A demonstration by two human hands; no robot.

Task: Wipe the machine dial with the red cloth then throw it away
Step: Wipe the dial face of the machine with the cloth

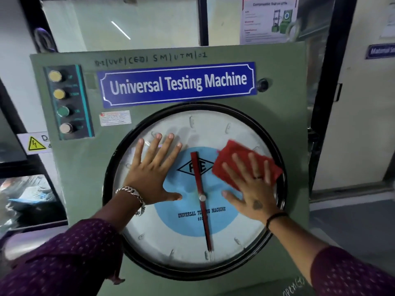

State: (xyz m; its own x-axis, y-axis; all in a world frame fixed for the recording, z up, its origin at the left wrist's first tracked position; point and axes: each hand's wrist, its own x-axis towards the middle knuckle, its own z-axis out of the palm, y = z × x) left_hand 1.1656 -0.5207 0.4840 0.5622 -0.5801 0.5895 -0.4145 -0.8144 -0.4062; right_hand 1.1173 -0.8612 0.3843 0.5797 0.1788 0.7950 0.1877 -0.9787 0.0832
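The machine dial (183, 238) is a large round glass face with a black rim, a blue centre and a red pointer hanging down, set in a green cabinet. My left hand (152, 169) lies flat on the glass at the upper left with fingers spread, holding nothing. The red cloth (232, 159) is pressed flat against the upper right of the glass. My right hand (250, 189) lies on the cloth, fingers extended over it, the palm resting on the glass below it.
The green cabinet (72, 189) carries a blue "Universal Testing Machine" plate (178, 84) and a button panel (64, 101) at the upper left. A yellow hazard sign (36, 143) is on the left. A doorway and wall stand at the right.
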